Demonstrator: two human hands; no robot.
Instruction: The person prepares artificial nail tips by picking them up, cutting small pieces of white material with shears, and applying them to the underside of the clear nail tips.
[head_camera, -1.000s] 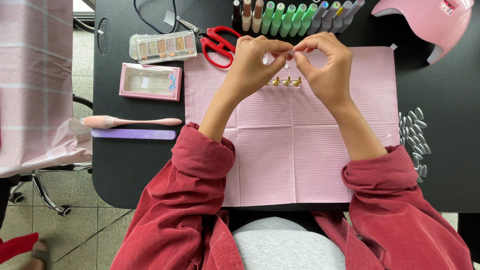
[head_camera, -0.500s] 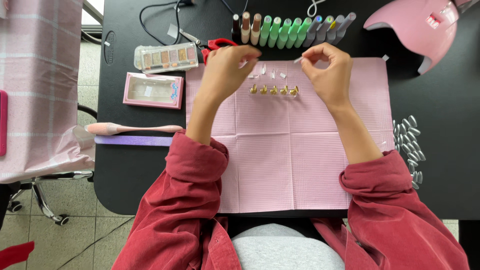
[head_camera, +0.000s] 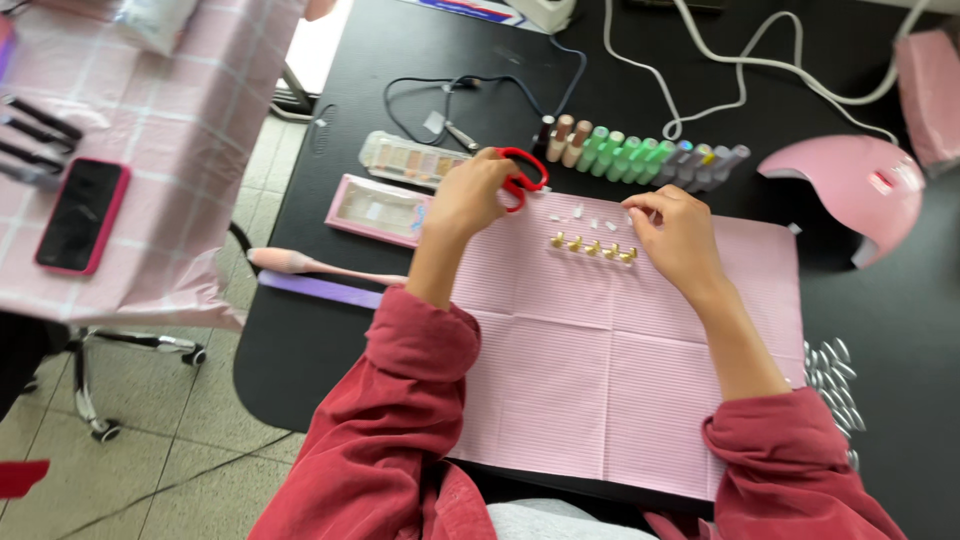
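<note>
**Left hand takes up the scissors; right hand stays by the gold pieces**

The left hand (head_camera: 470, 195) is now closed around the red-handled scissors (head_camera: 522, 178) at the top edge of the pink ribbed paper mat (head_camera: 620, 370). A second ago both hands were pinched together over the middle of the mat. Half a second ago they had drawn apart, with the left hand already out toward the scissors. So the fine two-handed fiddling has given way to picking up a cutting tool.

The right hand (head_camera: 680, 235) rests on the mat with its fingers curled and the tips pinched; whether anything small sits between them I cannot tell. Just off its nine o'clock side lies a short row of small gold-coloured metal pieces (head_camera: 594, 247), in line as before. A few tiny white scraps (head_camera: 592, 217) are scattered on the mat at twelve o'clock from that row.

Around the work:
- At one o'clock from the scissors stands a row of small bottles with pastel caps (head_camera: 640, 157).
- At three o'clock from the right hand sits a pink domed lamp (head_camera: 850, 190).
- At nine o'clock from the left hand lies a flat pink box with a clear window (head_camera: 378, 210), with a clear tray of small compartments (head_camera: 410, 158) above it.
- A pink-handled brush (head_camera: 320, 266) and a lilac file (head_camera: 320, 290) lie at the black table's (head_camera: 330, 340) left edge.
</note>
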